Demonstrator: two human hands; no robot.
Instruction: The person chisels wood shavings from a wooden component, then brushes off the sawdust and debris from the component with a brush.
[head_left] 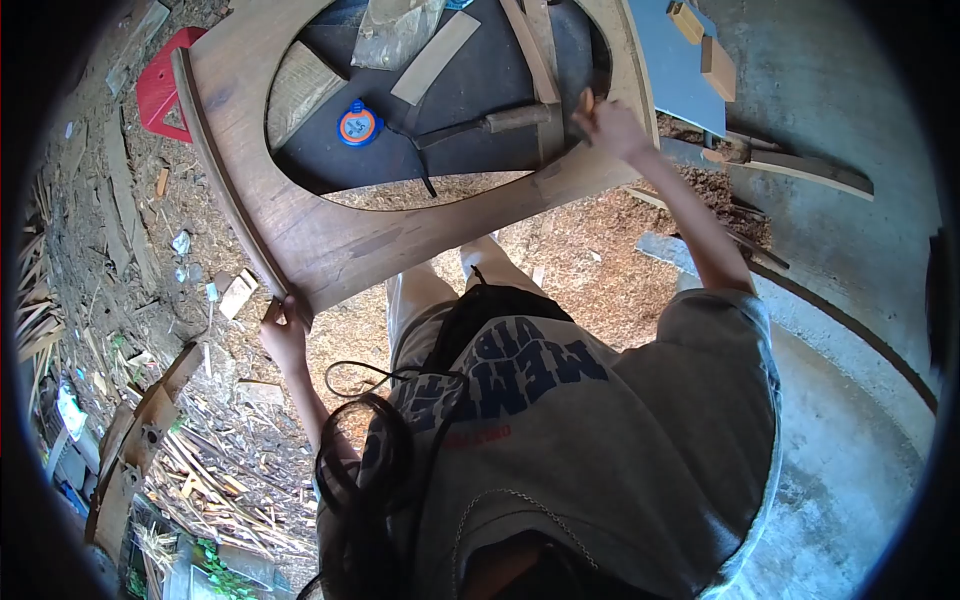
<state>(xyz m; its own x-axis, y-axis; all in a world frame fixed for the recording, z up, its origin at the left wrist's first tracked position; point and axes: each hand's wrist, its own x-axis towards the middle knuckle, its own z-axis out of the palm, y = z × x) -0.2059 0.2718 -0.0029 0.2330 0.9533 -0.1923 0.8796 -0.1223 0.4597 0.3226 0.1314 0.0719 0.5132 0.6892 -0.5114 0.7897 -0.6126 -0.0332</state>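
Observation:
My left hand (pixel 286 338) is closed at the near end of a long, slightly curved wooden strip (pixel 222 178), which runs along the left edge of a wooden board (pixel 375 248). A large rounded opening is cut in this board. My right hand (pixel 612 128) is closed over the board's right side, around a small brownish thing that is blurred and partly hidden. Inside the opening, on a dark surface (pixel 330 160), lie a blue-and-orange tape measure (pixel 359 124) and a hammer (pixel 515 118) with a dark, narrow head.
Offcuts (pixel 436 58) lie on the dark surface. A red plastic stool (pixel 165 85) stands beyond the board's left edge. Wood blocks (pixel 717 70) rest on a blue-grey panel (pixel 668 75) at right. Wood shavings (pixel 585 270) and scrap sticks (pixel 205 470) cover the floor.

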